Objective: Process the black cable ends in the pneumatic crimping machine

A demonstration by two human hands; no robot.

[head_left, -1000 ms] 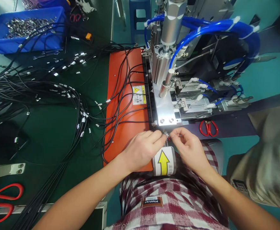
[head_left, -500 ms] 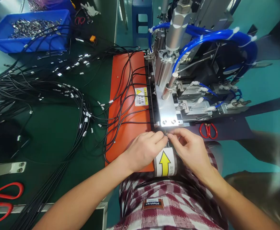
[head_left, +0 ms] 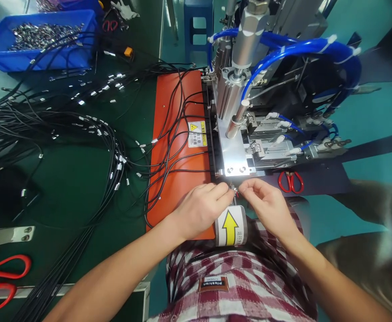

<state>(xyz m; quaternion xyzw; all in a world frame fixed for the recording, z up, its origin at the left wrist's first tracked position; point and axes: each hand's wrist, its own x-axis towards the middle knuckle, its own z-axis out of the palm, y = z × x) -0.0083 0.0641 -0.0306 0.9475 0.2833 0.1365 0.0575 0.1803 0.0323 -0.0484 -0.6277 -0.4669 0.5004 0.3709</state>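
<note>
Bench [head_left: 71, 192]: green, beside you.
Left hand [head_left: 199, 209]: curled at the metal part [head_left: 235, 190]; can't tell your grip.
Right hand [head_left: 268, 205]: nearly pinched, hold unclear; just eased back, seemingly exposing the metal part.

Left hand [head_left: 202, 208] palm-down, fingers bent; right hand [head_left: 268, 205] just beside, thumb near forefinger; 2 bare forearms [head_left: 125, 263] aslant.

White glare washes a silver plate [head_left: 232, 156]. Just before it, my left hand [head_left: 202, 208] and right hand [head_left: 266, 205] are clearly lit; left of it the green tabletop [head_left: 68, 188] is dim, and well right, drab cloth [head_left: 377, 257] blurs.
</note>
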